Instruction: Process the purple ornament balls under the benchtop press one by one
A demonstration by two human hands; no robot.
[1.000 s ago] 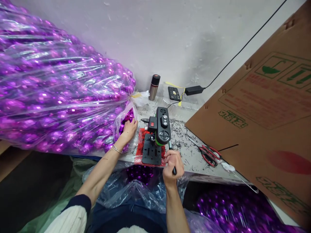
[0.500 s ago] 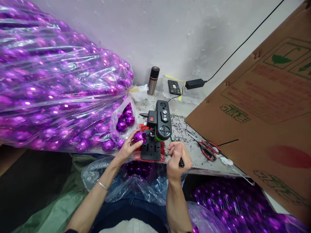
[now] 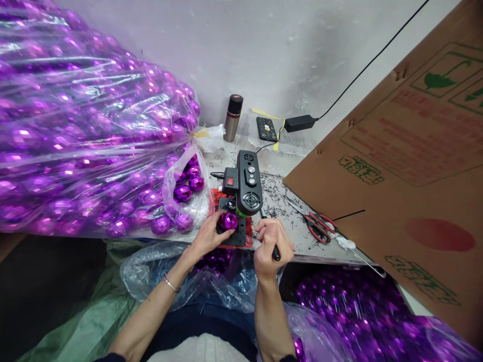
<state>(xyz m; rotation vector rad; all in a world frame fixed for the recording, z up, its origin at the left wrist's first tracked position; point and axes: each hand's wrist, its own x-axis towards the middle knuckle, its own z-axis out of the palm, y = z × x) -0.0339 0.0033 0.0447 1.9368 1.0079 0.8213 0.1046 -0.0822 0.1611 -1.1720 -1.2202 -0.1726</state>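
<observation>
Between the thumb and fingers of my left hand (image 3: pixel 208 232) is a shiny purple faceted ball (image 3: pixel 228 221). It sits over the black slotted base plate (image 3: pixel 239 235) of a small black bench machine (image 3: pixel 249 181), just below the machine's head. My right hand (image 3: pixel 272 246) is wrapped in a fist around the black-tipped lever handle (image 3: pixel 276 253) at the machine's right side. A red switch (image 3: pixel 230 181) shows on the machine's left box. Red material (image 3: pixel 249 229) lies under the base plate.
A big clear bag of purple balls (image 3: pixel 94 141) fills the left, its mouth open near the machine. Behind stand a thermos (image 3: pixel 233 118), a phone (image 3: pixel 266 128) and a power adapter (image 3: pixel 300 123). Red-handled scissors (image 3: pixel 319 227) lie beside a large carton (image 3: pixel 396 166). More purple balls (image 3: pixel 350 306) fill the lower right.
My left hand has carried the ball rightward from the plate's left edge to over the plate, under the machine's head. My right hand stays closed on the lever. The whole view has shifted slightly.
</observation>
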